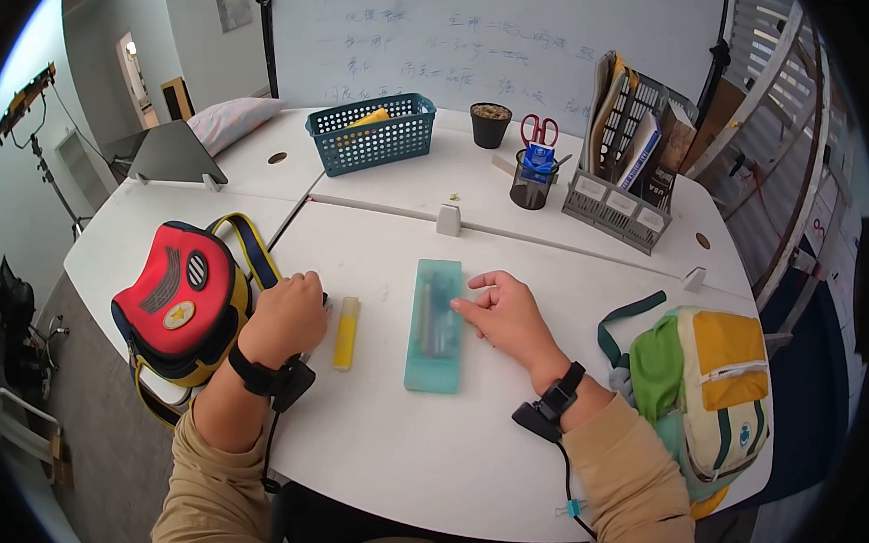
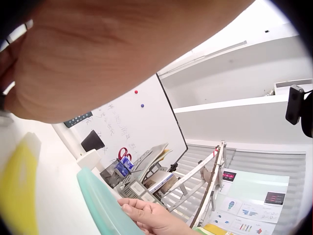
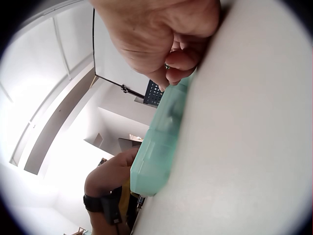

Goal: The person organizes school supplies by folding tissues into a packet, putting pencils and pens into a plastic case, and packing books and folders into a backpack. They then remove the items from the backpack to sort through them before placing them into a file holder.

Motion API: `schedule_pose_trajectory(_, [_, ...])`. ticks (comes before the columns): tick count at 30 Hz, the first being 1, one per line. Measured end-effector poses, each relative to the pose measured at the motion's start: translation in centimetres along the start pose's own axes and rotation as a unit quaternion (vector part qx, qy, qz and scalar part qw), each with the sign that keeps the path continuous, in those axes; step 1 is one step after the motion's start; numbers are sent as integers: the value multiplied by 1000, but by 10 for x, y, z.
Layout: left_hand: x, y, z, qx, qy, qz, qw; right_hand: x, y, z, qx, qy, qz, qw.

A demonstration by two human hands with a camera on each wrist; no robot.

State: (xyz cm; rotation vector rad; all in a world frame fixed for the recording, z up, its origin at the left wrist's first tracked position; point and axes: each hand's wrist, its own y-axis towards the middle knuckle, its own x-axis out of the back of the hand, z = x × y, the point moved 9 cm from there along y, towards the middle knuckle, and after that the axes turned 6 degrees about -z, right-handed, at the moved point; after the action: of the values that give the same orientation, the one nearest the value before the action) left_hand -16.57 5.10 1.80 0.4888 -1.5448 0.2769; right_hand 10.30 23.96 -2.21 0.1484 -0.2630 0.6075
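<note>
A translucent teal pencil case [image 1: 434, 365] lies lengthwise on the table, with pens showing dimly through its lid. My right hand [image 1: 511, 320] is at its right edge, fingers loosely bent and thumb tip right by the lid; nothing is held in it. My left hand [image 1: 290, 313] is low over the table beside the red bag, fingers curled round a small dark object [image 1: 326, 300]. Most of that object is hidden by the fingers, so I cannot tell its kind. Between the left hand and the case lies a yellow tube-like stick [image 1: 347, 334].
A red and navy backpack [image 1: 183, 283] stands left, a cream, green and yellow backpack [image 1: 728, 385] right. Behind a low divider are a teal basket [image 1: 373, 136], a potted plant [image 1: 489, 127], a pen cup [image 1: 531, 188] with red scissors [image 1: 539, 130], and a grey file rack [image 1: 614, 212].
</note>
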Motion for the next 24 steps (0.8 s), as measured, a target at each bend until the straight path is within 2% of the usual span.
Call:
schedule_pose_trajectory(5, [-12, 8, 15, 17, -29, 20, 999, 0, 1, 3, 15, -3, 1, 1000])
schedule_pose_trajectory(9, [-2, 3, 10, 22, -35, 41, 998, 1, 0, 3, 20, -3, -5, 1000])
schedule_pose_trajectory(12, [-6, 6, 14, -12, -40, 18, 999, 2, -1, 5, 18, -6, -1, 1000])
schedule_pose_trajectory(16, [-5, 11, 27, 17, -74, 16, 997, 0, 3, 1, 19, -12, 1, 1000])
schedule_pose_trajectory(19, [15, 1, 16, -5, -57, -18, 998, 0, 1, 4, 9, -18, 2, 1000])
schedule_pose_trajectory(22, [14, 1, 4, -27, -70, 27, 997, -1, 4, -2, 12, -14, 2, 1000])
schedule_pose_trajectory(24, [23, 1, -7, -41, -104, -30, 993, -4, 4, -3, 4, 6, 2, 1000])
